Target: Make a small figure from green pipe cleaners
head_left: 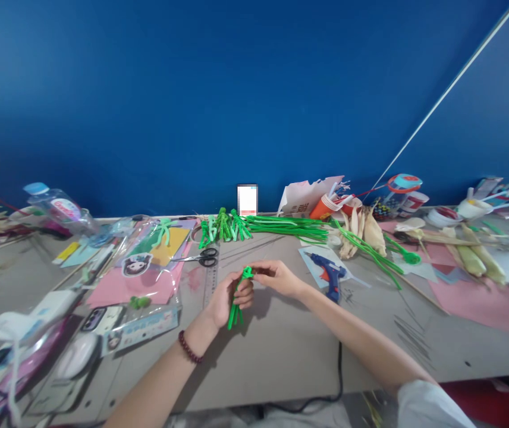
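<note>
My left hand (pixel 233 297) is closed around a small bundle of green pipe cleaners (pixel 235 315), whose straight ends stick out below the fingers. At the top of the bundle is a curled green knot. My right hand (pixel 276 277) pinches at this knot from the right, its fingertips closed on the pipe cleaners. Behind the hands, against the wall, stand several twisted green pipe-cleaner figures (pixel 223 226). Beside them lies a long stack of straight green pipe cleaners (pixel 288 227).
Black scissors (pixel 209 257) and a clear ruler (pixel 211 285) lie left of the hands. A blue glue gun (pixel 333 274) rests on paper to the right. Bagged coloured paper (pixel 156 279), a plastic bottle (pixel 60 205), a phone (pixel 103 320) and dried husks (pixel 374 233) crowd the sides.
</note>
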A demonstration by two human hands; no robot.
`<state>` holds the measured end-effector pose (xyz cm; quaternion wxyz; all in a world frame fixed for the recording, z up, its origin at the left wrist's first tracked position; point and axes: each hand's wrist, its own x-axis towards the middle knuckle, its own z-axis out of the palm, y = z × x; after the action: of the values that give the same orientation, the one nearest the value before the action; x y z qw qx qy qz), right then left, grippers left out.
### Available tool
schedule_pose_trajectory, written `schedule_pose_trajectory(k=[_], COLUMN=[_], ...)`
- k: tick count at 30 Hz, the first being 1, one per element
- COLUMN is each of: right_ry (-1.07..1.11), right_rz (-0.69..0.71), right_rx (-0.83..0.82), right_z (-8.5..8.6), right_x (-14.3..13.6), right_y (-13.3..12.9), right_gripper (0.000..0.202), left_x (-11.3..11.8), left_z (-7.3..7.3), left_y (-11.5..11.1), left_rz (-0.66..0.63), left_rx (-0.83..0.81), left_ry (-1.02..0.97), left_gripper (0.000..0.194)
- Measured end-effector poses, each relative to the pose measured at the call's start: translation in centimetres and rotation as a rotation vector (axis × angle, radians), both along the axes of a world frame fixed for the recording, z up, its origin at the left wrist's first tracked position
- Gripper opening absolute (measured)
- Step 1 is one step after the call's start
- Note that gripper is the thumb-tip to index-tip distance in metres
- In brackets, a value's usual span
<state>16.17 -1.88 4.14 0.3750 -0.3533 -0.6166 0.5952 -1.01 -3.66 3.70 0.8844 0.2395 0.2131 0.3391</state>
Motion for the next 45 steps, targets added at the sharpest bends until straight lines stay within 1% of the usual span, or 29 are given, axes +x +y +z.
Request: schedule_pose_trajectory(k=[5,8,13,16,18,20,22,24,25,27,29,31,34,39,42,45], right_ry=[0.021,0.045,0.055,0.04,0.039,0.04,0.032,0.011,-0.003,-0.029,-0.048,-0.055,-0.044,-0.016,-0.012,0.014], right_rz=[0.054,0.08,0.003,-0.041,-0.048,-0.068,-0.111,-0.164,-0.182,-0.213,-0.237,-0.248,-0.245,-0.249,-0.228,-0.187], right_rx=[0.002,-0.007,-0.054,-0.058,-0.044,-0.018,0.003,0.011,0.01,0.008,0.001,-0.007,-0.028,-0.076,-0.089,-0.083], right_z=[0.2,0.1,-0.1,0.1,0.3,0.4,0.3,0.0,-0.2,-0.6,-1.0,-1.2,-1.3,-1.1,-0.9,-0.8], right_x=[-0.1,-0.2,-0.3,-0.3,-0.2,-0.2,-0.1,-0.1,-0.1,-0.2,-0.3,-0.4,-0.5,-0.7,-0.6,-0.6], right_y=[0.0,-0.1,0.0,0.1,0.2,0.2,0.3,0.4,0.5,0.6,0.7,0.7,0.6,0.4,0.4,0.3], right_gripper=[0.043,0.04,0.035,0.033,0.031,0.03,0.029,0.029,0.029,0.031,0.033,0.033,0.034,0.038,0.038,0.038], left_x=[-0.2,-0.2,-0.1,-0.1,-0.1,0.0,0.2,0.4,0.5,0.6,0.7,0.6,0.5,0.4,0.4,0.4], left_z=[0.3,0.6,0.7,0.5,0.4,0.4,0.4,0.4,0.4,0.3,0.3,0.5,0.7,0.4,0.1,0.1], left_y=[-0.3,-0.7,-0.8,-0.6,-0.4,-0.3,-0.2,-0.1,-0.2,-0.3,-0.5,-0.7,-0.8,-0.6,-0.5,-0.3], left_rz=[-0.059,-0.096,-0.1,-0.084,-0.036,0.064,0.214,0.388,0.471,0.603,0.687,0.723,0.731,0.744,0.755,0.73], left_rx=[-0.015,-0.022,0.002,0.039,0.065,0.144,0.293,0.459,0.522,0.589,0.622,0.666,0.731,0.776,0.725,0.602], left_ry=[-0.048,-0.083,-0.105,-0.045,0.072,0.262,0.475,0.642,0.697,0.769,0.815,0.843,0.872,0.923,0.887,0.837], left_gripper=[0.037,0.037,0.034,0.033,0.034,0.031,0.027,0.025,0.026,0.029,0.032,0.027,0.02,0.021,0.021,0.025])
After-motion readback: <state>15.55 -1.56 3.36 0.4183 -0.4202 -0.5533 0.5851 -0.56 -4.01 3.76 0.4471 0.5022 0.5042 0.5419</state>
